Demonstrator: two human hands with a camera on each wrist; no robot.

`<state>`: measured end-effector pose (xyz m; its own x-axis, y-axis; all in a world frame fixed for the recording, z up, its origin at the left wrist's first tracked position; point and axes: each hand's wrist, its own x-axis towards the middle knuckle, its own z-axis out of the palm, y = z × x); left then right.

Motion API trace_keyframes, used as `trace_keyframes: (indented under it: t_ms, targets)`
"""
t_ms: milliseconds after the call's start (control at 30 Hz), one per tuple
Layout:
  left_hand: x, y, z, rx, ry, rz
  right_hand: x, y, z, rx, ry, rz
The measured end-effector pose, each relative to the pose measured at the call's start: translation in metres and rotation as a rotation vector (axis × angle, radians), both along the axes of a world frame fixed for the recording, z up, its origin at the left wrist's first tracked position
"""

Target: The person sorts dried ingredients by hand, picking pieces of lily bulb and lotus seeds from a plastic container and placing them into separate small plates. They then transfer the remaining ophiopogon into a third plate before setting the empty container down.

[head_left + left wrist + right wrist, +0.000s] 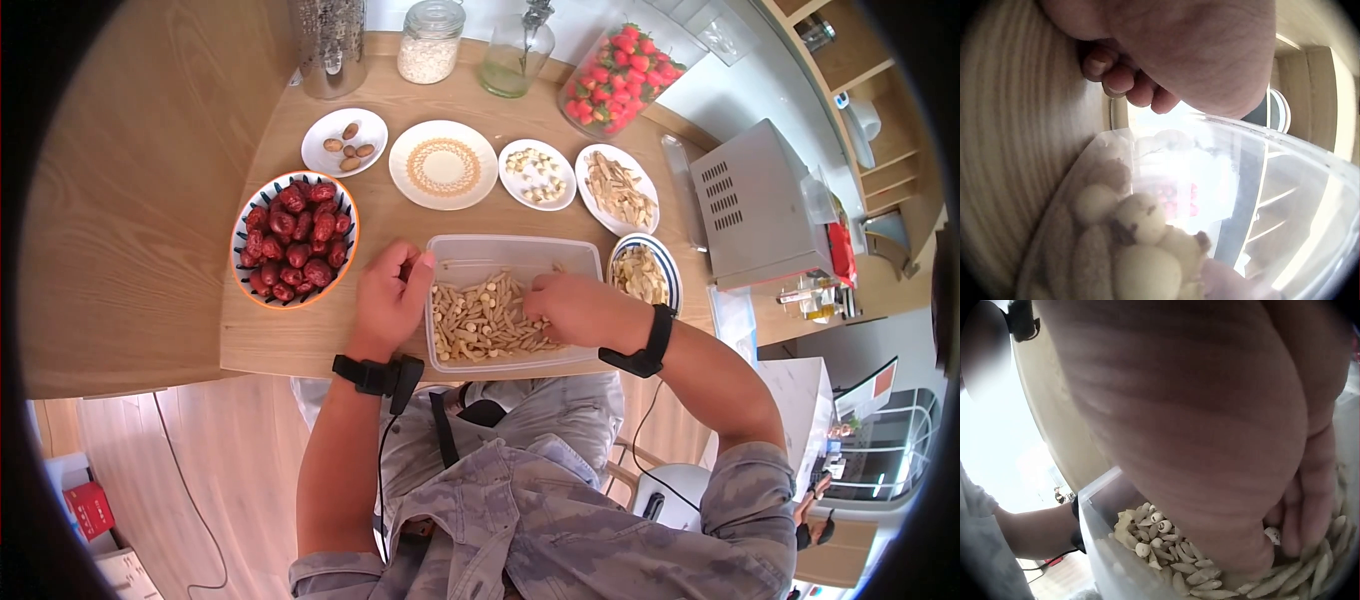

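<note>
A clear plastic box (515,245) holds many slender beige dried roots (485,310) mixed with round cream lotus seeds (1163,526). My right hand (580,312) reaches down into its right part, with the fingers (1310,512) bent among the roots. A pale lotus seed (1272,535) shows between thumb and fingers there, partly hidden by the hand. At the box's left wall is my left hand (393,297), the thumb by the rim. Its fingers (1119,81) hang loosely curled outside the box, holding nothing in the left wrist view.
Red dates fill a bowl (240,235) at left. Behind the box stand a plate of brown nuts (318,128), a patterned plate (408,180), a plate of lotus seeds (515,190) and a plate of pale slices (650,190). A striped bowl (672,270) sits right; jars line the back.
</note>
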<state>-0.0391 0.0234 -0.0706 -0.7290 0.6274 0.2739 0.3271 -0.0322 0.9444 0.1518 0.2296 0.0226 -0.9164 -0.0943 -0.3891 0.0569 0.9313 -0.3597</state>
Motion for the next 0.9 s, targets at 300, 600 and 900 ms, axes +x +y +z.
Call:
trace_keyframes:
  t_ms: [300, 600, 900]
  targets:
    - [0.002, -0.002, 0.005, -0.012, 0.000, -0.003, 0.000, -0.003, -0.002, -0.070, 0.050, -0.039]
    - [0.001, -0.001, 0.003, -0.009, -0.015, -0.012, -0.002, 0.001, -0.004, -0.108, 0.072, 0.010]
    - [0.001, -0.002, 0.003, -0.020, -0.030, -0.006, -0.007, 0.004, 0.015, -0.186, 0.088, -0.062]
